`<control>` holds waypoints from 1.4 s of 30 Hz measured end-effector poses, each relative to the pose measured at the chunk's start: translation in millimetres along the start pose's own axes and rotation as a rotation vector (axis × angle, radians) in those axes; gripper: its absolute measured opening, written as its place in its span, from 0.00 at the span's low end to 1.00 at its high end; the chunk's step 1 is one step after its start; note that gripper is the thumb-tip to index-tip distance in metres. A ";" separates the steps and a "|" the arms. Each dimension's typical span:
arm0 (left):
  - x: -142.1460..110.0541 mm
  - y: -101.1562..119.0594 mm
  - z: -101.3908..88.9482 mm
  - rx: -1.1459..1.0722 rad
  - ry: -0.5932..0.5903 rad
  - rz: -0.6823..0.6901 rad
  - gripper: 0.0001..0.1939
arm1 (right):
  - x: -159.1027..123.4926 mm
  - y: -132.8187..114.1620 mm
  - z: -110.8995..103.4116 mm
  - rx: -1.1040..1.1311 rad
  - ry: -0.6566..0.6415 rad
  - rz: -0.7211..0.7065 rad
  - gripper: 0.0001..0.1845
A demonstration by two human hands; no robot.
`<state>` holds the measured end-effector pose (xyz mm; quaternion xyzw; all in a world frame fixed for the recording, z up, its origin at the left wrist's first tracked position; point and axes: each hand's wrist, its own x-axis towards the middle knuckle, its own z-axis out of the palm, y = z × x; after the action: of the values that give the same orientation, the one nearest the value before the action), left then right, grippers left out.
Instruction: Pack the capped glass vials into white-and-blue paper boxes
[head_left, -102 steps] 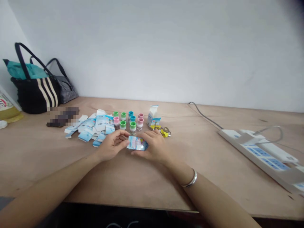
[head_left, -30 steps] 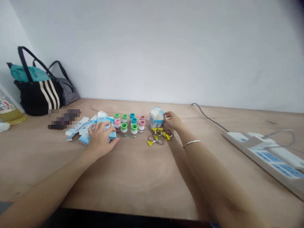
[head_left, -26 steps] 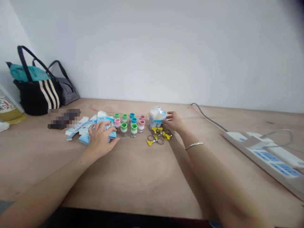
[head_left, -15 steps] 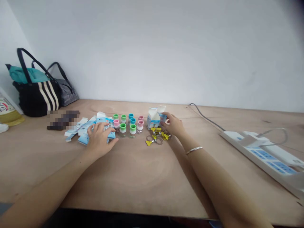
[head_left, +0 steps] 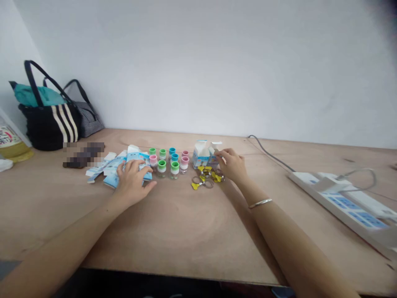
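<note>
My left hand lies open, fingers apart, over a heap of flattened blue-and-white cartons. Two small blue-and-white boxes stand upright side by side with raised flaps. At the right-hand box, my right hand has thumb and fingers pinched at its white top flap; part of that box is hidden behind the fingers. The left-hand box touches or nearly touches it. In front of both lie several metal rings with yellow wing-shaped tabs. Between the hands stand several small clear bottles with green, pink and blue collars.
A white power strip with a plug and grey cable lies at the right. At the back left are a black striped bag, a grey striped bag and a bottle of yellow liquid. A pixelated dark object lies near them.
Both hands left the box they held between them. My right hand set it upright beside the other box and now fingers its flap. My left hand moved onto the flattened cartons and stays there.
</note>
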<state>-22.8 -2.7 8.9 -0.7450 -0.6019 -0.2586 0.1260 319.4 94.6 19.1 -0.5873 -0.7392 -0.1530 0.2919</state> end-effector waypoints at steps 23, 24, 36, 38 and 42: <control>3.9 -12.2 6.8 0.092 -0.032 0.072 0.19 | -47.1 -102.1 -29.0 0.321 -0.142 -0.468 0.10; 4.3 -13.2 7.2 0.079 -0.014 0.081 0.20 | -47.9 -101.8 -28.7 0.334 -0.177 -0.482 0.10; 13.4 -29.8 16.8 -0.034 0.231 0.161 0.16 | -58.4 -104.4 -26.6 0.402 -0.457 -0.658 0.12; 16.3 -31.8 14.0 -0.045 0.301 0.183 0.15 | -58.9 -103.7 -26.3 0.418 -0.454 -0.663 0.12; 20.7 -35.7 -2.3 -0.073 0.531 0.223 0.12 | -58.9 -103.7 -26.5 0.428 -0.458 -0.666 0.12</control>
<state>-54.7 22.1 17.6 -0.7167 -0.4525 -0.4507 0.2800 235.1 6.3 15.9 -0.2628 -0.9483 0.0512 0.1706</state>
